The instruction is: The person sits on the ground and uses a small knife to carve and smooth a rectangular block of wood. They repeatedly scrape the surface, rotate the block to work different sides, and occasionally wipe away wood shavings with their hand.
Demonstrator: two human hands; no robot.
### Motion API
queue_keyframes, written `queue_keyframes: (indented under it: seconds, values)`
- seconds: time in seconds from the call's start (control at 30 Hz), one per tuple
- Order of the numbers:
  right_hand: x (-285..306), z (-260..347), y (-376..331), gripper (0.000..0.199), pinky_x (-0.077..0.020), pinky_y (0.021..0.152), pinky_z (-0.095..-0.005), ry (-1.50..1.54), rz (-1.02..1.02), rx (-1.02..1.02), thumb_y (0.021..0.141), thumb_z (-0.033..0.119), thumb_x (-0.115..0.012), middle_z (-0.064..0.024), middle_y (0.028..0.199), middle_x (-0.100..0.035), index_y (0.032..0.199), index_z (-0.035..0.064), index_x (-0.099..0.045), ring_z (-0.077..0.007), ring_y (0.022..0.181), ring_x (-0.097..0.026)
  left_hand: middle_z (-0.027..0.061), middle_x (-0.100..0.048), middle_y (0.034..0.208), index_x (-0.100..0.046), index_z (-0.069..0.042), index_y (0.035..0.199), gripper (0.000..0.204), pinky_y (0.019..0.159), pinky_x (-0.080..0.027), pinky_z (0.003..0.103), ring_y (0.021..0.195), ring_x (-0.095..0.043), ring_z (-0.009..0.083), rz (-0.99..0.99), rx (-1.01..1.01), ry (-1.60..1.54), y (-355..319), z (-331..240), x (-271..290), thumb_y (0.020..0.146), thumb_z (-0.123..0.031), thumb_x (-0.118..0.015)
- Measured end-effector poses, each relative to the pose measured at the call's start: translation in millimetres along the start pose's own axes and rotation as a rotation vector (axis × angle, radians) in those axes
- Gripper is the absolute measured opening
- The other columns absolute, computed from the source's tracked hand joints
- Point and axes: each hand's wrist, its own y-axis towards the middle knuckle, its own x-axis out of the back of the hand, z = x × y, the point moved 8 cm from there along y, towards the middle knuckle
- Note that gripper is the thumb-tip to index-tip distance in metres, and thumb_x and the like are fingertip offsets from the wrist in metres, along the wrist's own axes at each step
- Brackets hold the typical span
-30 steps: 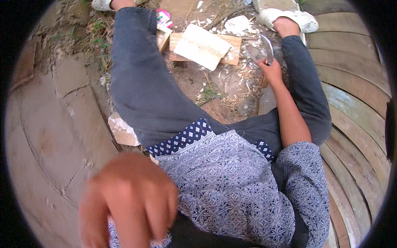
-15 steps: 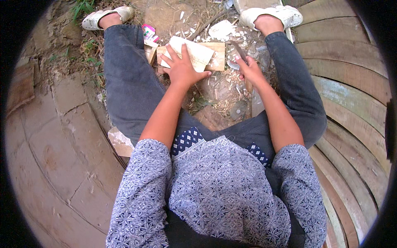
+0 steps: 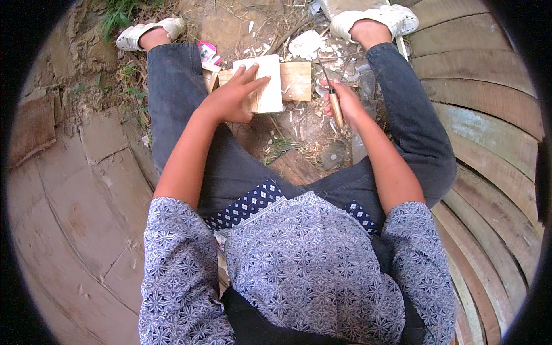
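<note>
The left hand (image 3: 229,99) lies spread over the block (image 3: 273,77), fingers toward one o'clock, thumb by its near edge; the forearm reaches in from seven o'clock. The right hand (image 3: 349,106) is closed round the handle of the knife (image 3: 337,112), its forearm coming from five o'clock, the blade aimed at eleven and apart from the block, which lies at the knife's nine o'clock. The block rests crosswise over a board (image 3: 299,80), whose bare end shows at three o'clock. Some cutting seems done, judging by the chips (image 3: 344,56) scattered at two o'clock; the block looks whole and square-edged, so how much is left I cannot tell. At ten o'clock lies a pink packet (image 3: 208,53).
</note>
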Motion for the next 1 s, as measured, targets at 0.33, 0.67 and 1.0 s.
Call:
queue_keyframes:
  seconds: [0.33, 0.67, 1.0]
  values:
    - [-15, 17, -14, 0.038, -0.0496, 0.053, -0.0265, -0.132, -0.048, 0.066, 0.102, 0.030, -0.057, -0.0059, 0.087, -0.065, 0.130, 0.0078, -0.045, -0.0114, 0.061, -0.058, 0.0201, -0.053, 0.144, -0.059, -0.010, 0.137, 0.049, 0.111, -0.042, 0.043, 0.132, -0.052, 0.0380, -0.022, -0.137, -0.224, -11, -14, 47, 0.089, -0.005, -0.066]
    - [-77, 52, -12, 0.050, -0.0508, 0.057, -0.0259, 0.047, 0.037, 0.097, 0.101, 0.041, -0.057, -0.0153, 0.119, -0.061, 0.133, 0.0086, -0.038, -0.0109, 0.065, -0.055, 0.0211, -0.063, 0.129, -0.065, -0.004, 0.124, 0.037, 0.106, -0.046, 0.043, 0.124, -0.058, 0.0370, -0.261, -0.108, -0.349, -10, 6, 53, 0.087, -0.001, -0.062]
    - [-83, 14, 18, 0.068, -0.0524, 0.052, -0.0280, 0.099, -0.111, 0.075, 0.097, 0.041, -0.063, -0.0186, 0.115, -0.066, 0.142, 0.0009, -0.030, -0.0141, 0.061, -0.059, 0.0174, -0.030, 0.157, -0.036, -0.022, 0.151, 0.101, 0.105, -0.045, 0.060, 0.141, -0.030, 0.0522, -0.211, 0.222, 0.181, 12, -5, -11, 0.066, -0.030, -0.090]
